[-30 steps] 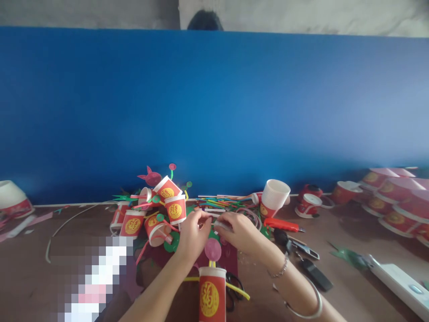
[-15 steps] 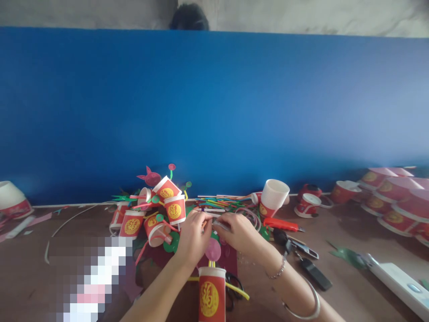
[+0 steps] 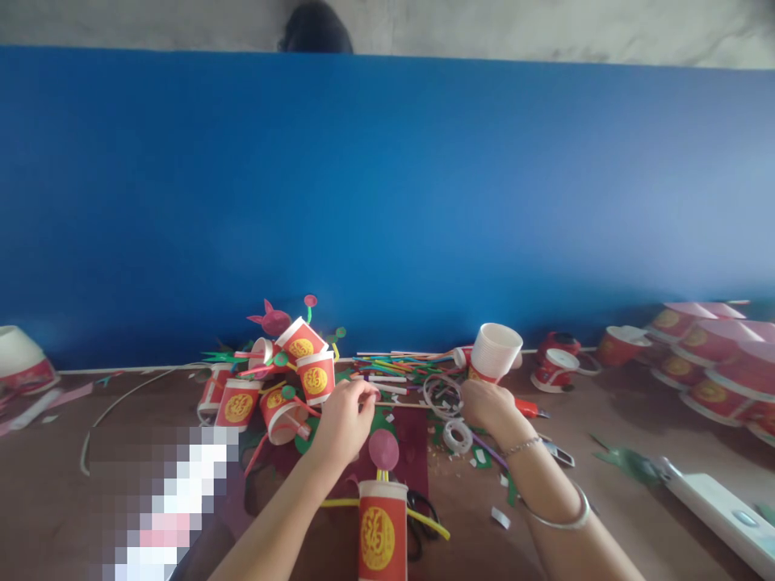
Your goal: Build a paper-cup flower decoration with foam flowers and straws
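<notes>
My left hand (image 3: pixel 346 421) is closed in a pinch, with a small dark-pink piece (image 3: pixel 376 395) showing at its fingertips; its exact kind is too small to tell. My right hand (image 3: pixel 488 405) is curled beside the stack of white-rimmed paper cups (image 3: pixel 496 349) and the orange utility knife (image 3: pixel 528 408). Its fingertips are turned away, so anything in them is hidden. Between my forearms stands a red paper cup (image 3: pixel 383 528) with a gold emblem, yellow strips at its sides and a pink disc (image 3: pixel 383 449) above its rim. A roll of clear tape (image 3: pixel 457 436) lies left of my right wrist.
Decorated cups (image 3: pixel 239 406) are heaped at left. Colored sticks (image 3: pixel 393 365) lie along the blue partition (image 3: pixel 387 202). Black scissors (image 3: pixel 427 516) sit behind the front cup. More cups (image 3: pixel 720 399) and a white glue gun (image 3: pixel 720 508) are at right. Beyond the partition shows a person's head (image 3: pixel 316 28).
My right hand has moved right, away from my left hand, to the cup stack and utility knife. This uncovers the tape roll and paper scraps. My left hand has barely moved.
</notes>
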A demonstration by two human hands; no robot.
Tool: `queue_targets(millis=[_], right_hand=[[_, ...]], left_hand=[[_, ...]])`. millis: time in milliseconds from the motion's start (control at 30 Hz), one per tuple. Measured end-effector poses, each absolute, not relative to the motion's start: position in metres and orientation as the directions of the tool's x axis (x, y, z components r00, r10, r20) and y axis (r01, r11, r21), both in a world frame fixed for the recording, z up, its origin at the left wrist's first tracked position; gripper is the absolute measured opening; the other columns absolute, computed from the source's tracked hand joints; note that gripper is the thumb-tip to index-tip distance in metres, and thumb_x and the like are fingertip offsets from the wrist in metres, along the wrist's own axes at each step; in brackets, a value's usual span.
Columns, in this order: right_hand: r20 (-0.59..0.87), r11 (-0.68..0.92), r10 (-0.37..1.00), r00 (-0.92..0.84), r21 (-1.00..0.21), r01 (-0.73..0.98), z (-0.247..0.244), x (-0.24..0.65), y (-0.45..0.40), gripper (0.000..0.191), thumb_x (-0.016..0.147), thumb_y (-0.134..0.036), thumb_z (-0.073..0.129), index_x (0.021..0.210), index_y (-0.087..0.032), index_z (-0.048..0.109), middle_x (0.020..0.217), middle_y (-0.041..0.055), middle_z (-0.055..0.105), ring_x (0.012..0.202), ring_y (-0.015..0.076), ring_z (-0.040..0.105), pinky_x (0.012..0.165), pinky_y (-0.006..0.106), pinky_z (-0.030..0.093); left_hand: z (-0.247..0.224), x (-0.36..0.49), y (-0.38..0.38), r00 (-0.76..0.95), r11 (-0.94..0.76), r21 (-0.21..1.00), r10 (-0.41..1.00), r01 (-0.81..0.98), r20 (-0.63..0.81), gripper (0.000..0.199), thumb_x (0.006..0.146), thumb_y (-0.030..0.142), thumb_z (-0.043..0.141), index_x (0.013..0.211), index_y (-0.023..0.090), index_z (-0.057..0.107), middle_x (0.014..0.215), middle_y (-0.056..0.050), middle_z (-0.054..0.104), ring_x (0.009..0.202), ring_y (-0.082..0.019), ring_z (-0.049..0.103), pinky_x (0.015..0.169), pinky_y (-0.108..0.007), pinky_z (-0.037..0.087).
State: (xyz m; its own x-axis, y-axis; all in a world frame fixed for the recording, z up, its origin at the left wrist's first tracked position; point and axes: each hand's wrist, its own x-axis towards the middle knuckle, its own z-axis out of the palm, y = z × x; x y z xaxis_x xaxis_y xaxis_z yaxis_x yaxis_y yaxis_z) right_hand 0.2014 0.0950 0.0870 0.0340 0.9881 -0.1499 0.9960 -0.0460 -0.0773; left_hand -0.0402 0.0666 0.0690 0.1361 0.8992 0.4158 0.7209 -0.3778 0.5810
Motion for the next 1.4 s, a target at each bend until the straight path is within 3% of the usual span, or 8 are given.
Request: queue_targets(millis=[133, 267, 367, 467, 633, 833, 1033, 1400], right_hand=[[-0.116, -0.002, 0.993, -0.017, -0.16, 0.987, 0.087, 0.197, 0.097, 0.014, 0.067, -0.006, 0.057, 0.073, -0.01, 0.069, 0.085, 0.0221, 0.07, 0.085, 0.0344, 0.066, 0.067, 0.036, 0.044], [-0.013, 0.232, 0.967, -0.255, -0.374, 0.898, 0.088, 0.162, 0.091, 0.02, 0.079, -0.018, 0.052, 0.091, -0.02, 0.068, 0.091, 0.0057, 0.071, 0.087, 0.0184, 0.065, 0.074, 0.024, 0.045], [0.113, 0.344, 0.913, -0.391, -0.728, 0.593, 0.082, 0.134, 0.083, 0.024, 0.073, -0.015, 0.056, 0.096, -0.016, 0.064, 0.085, 0.0037, 0.071, 0.075, 0.0153, 0.065, 0.065, 0.021, 0.047], [0.171, 0.318, 0.924, -0.341, -0.841, 0.439, 0.073, 0.12, 0.078, 0.018, 0.07, -0.011, 0.054, 0.086, -0.015, 0.063, 0.074, 0.0023, 0.068, 0.061, 0.0131, 0.061, 0.057, 0.021, 0.046], [0.14, 0.269, 0.935, -0.325, -0.878, 0.395, 0.063, 0.119, 0.08, 0.021, 0.066, -0.009, 0.054, 0.085, -0.015, 0.062, 0.063, -0.0013, 0.064, 0.049, 0.0099, 0.055, 0.049, 0.019, 0.042], [0.02, 0.143, 0.96, -0.278, -0.891, 0.43, 0.052, 0.121, 0.087, 0.011, 0.068, -0.012, 0.054, 0.072, -0.015, 0.063, 0.059, -0.0017, 0.063, 0.041, 0.0081, 0.051, 0.043, 0.018, 0.038], [-0.043, 0.085, 0.952, -0.303, -0.914, 0.397, 0.041, 0.118, 0.092, 0.009, 0.069, -0.013, 0.054, 0.066, -0.014, 0.062, 0.05, -0.0042, 0.057, 0.039, 0.0063, 0.045, 0.039, 0.016, 0.032], [-0.159, -0.051, 0.921, -0.356, -0.954, 0.295, 0.044, 0.115, 0.091, 0.009, 0.072, -0.011, 0.051, 0.071, -0.014, 0.06, 0.053, -0.005, 0.055, 0.037, 0.0035, 0.037, 0.037, 0.015, 0.029]], left_hand=[[0.067, -0.04, 0.067, 0.164, -0.385, 0.571, 0.902, 0.725, 0.4, 0.016, 0.08, 0.013, 0.048, 0.078, 0.019, 0.063, 0.078, -0.006, 0.065, 0.078, -0.02, 0.061, 0.072, -0.03, 0.047], [0.064, -0.039, 0.068, 0.202, -0.411, 0.61, 0.901, 0.678, 0.383, 0.015, 0.079, 0.012, 0.05, 0.08, 0.019, 0.064, 0.078, -0.005, 0.065, 0.078, -0.02, 0.061, 0.072, -0.03, 0.046], [0.064, -0.038, 0.066, 0.203, -0.392, 0.65, 0.915, 0.651, 0.349, 0.015, 0.078, 0.013, 0.051, 0.081, 0.019, 0.065, 0.079, -0.005, 0.066, 0.076, -0.02, 0.061, 0.069, -0.029, 0.045], [0.066, -0.036, 0.064, 0.2, -0.371, 0.683, 0.926, 0.63, 0.319, 0.015, 0.075, 0.011, 0.052, 0.078, 0.018, 0.064, 0.078, -0.006, 0.067, 0.076, -0.02, 0.062, 0.067, -0.028, 0.045], [0.064, -0.036, 0.066, 0.193, -0.332, 0.739, 0.943, 0.586, 0.27, 0.015, 0.074, 0.011, 0.051, 0.082, 0.019, 0.061, 0.075, -0.004, 0.067, 0.071, -0.018, 0.063, 0.062, -0.026, 0.044], [0.059, -0.045, 0.065, 0.163, -0.223, 0.727, 0.975, 0.65, 0.154, 0.035, 0.065, 0.006, 0.055, 0.097, 0.018, 0.055, 0.067, -0.002, 0.064, 0.067, -0.019, 0.064, 0.058, -0.025, 0.042], [0.052, -0.048, 0.059, 0.289, 0.018, 0.903, 0.944, 0.429, -0.156, 0.052, 0.061, 0.009, 0.052, 0.111, 0.021, 0.049, 0.044, 0.007, 0.054, 0.03, -0.017, 0.052, 0.035, -0.021, 0.033], [0.05, -0.042, 0.062, 0.304, 0.176, 0.953, 0.92, 0.246, -0.248, 0.07, 0.058, 0.009, 0.055, 0.126, 0.02, 0.038, 0.052, 0.007, 0.059, 0.038, -0.02, 0.062, 0.037, -0.022, 0.043]])
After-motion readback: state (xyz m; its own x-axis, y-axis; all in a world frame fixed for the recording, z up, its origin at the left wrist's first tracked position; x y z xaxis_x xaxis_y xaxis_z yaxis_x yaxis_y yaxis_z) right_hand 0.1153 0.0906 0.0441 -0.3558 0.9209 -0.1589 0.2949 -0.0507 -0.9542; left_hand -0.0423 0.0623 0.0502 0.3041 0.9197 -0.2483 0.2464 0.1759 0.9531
